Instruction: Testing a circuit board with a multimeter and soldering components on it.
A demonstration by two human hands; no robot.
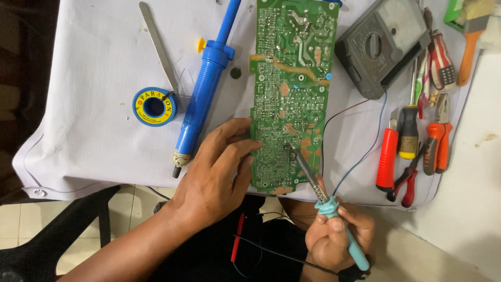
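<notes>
A long green circuit board lies solder side up on a white cloth. My left hand rests on the board's near left edge, fingers spread flat and pressing it down. My right hand grips a soldering iron with a teal handle. Its metal tip touches the board near the lower middle.
Left of the board lie a blue desoldering pump, a blue-and-yellow solder reel and metal tweezers. To the right are a grey multimeter, an orange cutter, screwdrivers, pliers and a brush. Thin wires trail off the table edge.
</notes>
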